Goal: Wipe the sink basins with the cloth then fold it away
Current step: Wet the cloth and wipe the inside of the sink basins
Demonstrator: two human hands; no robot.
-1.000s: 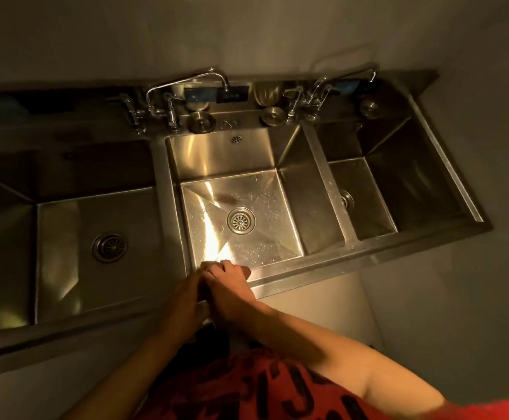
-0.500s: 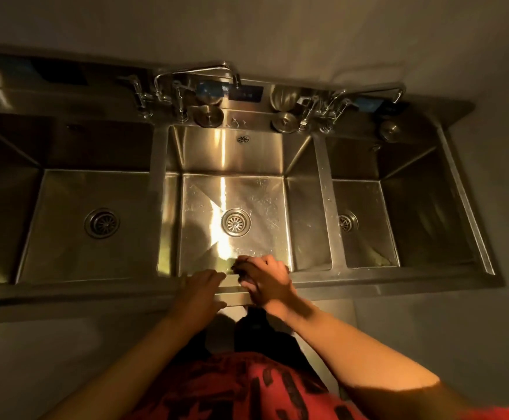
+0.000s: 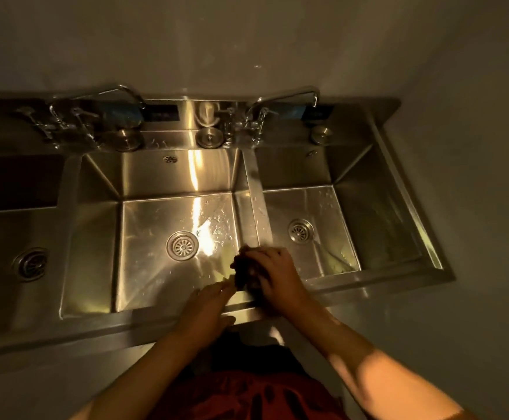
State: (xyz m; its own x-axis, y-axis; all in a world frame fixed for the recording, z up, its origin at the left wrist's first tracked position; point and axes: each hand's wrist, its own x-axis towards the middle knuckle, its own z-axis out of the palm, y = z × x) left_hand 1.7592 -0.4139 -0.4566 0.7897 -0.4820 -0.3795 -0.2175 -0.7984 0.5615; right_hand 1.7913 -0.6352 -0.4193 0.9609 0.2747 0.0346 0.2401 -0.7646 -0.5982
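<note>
A steel sink has three basins: the left basin (image 3: 2, 225), the middle basin (image 3: 147, 268) and the right basin (image 3: 329, 204). My right hand (image 3: 277, 275) grips a dark bunched cloth (image 3: 242, 268) at the front right corner of the middle basin, by the divider (image 3: 254, 195). My left hand (image 3: 208, 309) lies on the sink's front rim (image 3: 95, 325), its fingers stretched out and its fingertips touching the cloth's pale lower edge. Water drops show on the middle basin's floor.
Two swivel faucets (image 3: 126, 90) (image 3: 289, 97) and several round fittings stand on the back ledge. Each basin has a round drain strainer (image 3: 182, 246). A plain wall rises behind the sink and to its right.
The view has shifted left to right, so the middle and right basins fill the frame. My right hand has moved right along the front with the cloth, now visible under it. My left hand followed.
</note>
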